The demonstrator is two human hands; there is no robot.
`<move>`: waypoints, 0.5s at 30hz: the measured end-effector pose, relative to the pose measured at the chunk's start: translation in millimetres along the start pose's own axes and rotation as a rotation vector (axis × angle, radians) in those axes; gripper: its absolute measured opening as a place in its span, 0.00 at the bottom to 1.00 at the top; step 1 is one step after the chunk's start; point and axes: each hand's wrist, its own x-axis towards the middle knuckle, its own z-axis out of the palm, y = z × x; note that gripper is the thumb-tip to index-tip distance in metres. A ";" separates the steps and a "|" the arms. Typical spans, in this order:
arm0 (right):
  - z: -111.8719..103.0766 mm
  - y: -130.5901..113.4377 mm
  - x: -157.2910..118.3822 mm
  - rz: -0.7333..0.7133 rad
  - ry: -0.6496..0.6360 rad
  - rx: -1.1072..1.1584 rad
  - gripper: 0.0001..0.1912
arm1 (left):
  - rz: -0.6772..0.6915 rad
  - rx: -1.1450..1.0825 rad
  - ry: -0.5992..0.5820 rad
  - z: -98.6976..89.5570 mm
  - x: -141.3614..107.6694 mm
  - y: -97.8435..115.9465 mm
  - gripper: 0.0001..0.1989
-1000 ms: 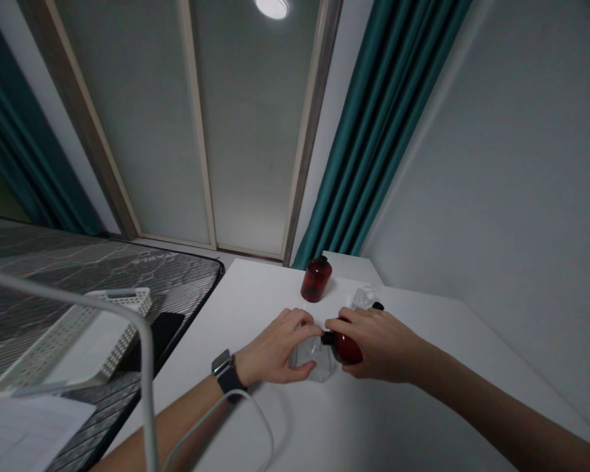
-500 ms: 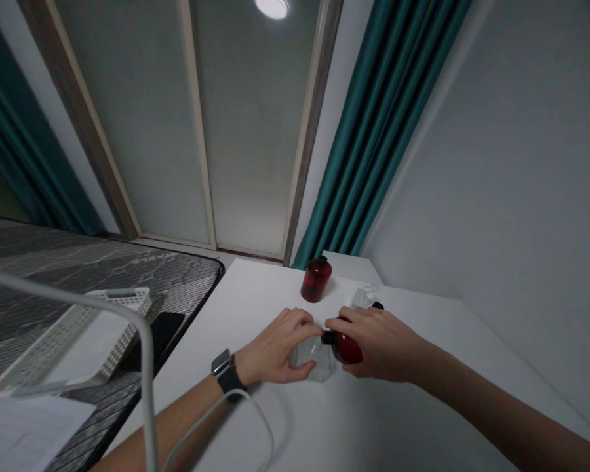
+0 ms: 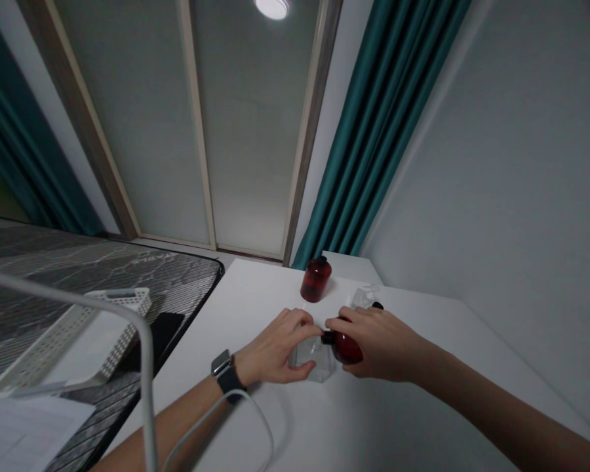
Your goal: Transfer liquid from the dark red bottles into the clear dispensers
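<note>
Item: A dark-red translucent bottle point(image 3: 349, 349) with a black neck is held tilted on its side.
Location: Its neck is placed directly beside a clear faceted bottle point(image 3: 309, 360), over a white table point(image 3: 270, 432).
Change: Hand and bottle positions are found unchanged from the earlier frame.
Left hand point(image 3: 275, 347): The fingers point(image 3: 299, 321) are curved partly open, and the clear faceted bottle is gripped from above.
Right hand point(image 3: 381, 344): The fingers point(image 3: 349, 316) are closed around the dark-red translucent bottle.
Nearby: A second dark-red bottle point(image 3: 315, 278) is stood upright beyond the hands; a second clear bottle point(image 3: 364, 298) is placed behind the right hand.
</note>
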 end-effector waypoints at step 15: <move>-7.5 -2.7 -0.1 -0.006 -0.018 0.008 0.21 | 0.000 -0.001 -0.004 -1.2 0.5 1.3 0.25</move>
